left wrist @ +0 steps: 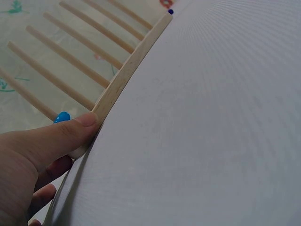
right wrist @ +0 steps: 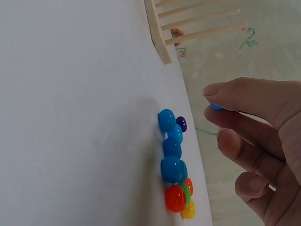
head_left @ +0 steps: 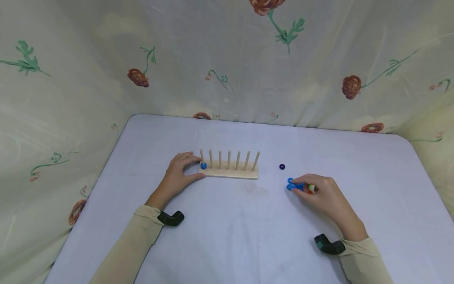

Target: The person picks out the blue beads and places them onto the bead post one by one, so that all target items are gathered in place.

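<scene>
A wooden peg rack (head_left: 232,172) with a row of upright pegs lies in front of me. My left hand (head_left: 177,171) grips its left end, thumb along the near edge. One blue bead (head_left: 203,166) sits at the foot of the leftmost peg; the other pegs are bare. In the right wrist view, my right hand (right wrist: 256,127) pinches a small blue bead (right wrist: 216,107) between thumb and index finger, above the table. Below it lie several blue beads (right wrist: 167,121), with red beads (right wrist: 175,198), a green bead (right wrist: 186,192) and a yellow bead (right wrist: 188,210) beside them.
A dark purple bead (head_left: 282,167) lies between the rack and the right hand, slightly farther back. The white-covered table (head_left: 227,236) ends at a flowered curtain (head_left: 227,59) behind and at the left.
</scene>
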A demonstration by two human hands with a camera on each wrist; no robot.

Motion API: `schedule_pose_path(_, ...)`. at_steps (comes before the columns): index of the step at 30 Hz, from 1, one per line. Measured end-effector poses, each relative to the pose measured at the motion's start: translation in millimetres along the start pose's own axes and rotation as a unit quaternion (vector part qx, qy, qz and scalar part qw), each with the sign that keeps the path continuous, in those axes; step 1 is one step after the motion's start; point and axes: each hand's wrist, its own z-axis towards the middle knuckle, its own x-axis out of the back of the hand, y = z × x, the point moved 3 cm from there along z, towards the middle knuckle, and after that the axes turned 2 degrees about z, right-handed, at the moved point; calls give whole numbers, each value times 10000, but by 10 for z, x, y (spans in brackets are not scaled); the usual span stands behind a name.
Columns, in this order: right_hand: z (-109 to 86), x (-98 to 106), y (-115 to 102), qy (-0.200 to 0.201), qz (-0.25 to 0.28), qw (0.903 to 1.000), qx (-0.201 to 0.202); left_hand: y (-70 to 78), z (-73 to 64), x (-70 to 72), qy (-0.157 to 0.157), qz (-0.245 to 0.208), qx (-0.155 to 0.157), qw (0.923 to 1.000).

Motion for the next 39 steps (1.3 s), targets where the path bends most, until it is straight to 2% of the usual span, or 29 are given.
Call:
schedule_pose_path(9,197,-17,-125,10,234,9995,207,5,-5,4,1,-24,7,10000)
schedule_pose_path(13,310,-35,-227,69,381,9987,344,-11,-4,-5,-16,-12,14,10000)
schedule_pose_path(19,467,-68,-362,136,548,9974,444,-17,0,-3,23,-29,-135,9999)
schedule_pose_path(30,792,-133,-642,372,867,9927,746,-25,-3,7,47,-38,-135,9999)
schedule_pose_path(39,1044,-232,-877,472,1096,9904,693,-24,-2,3,27,-20,-150,9999)
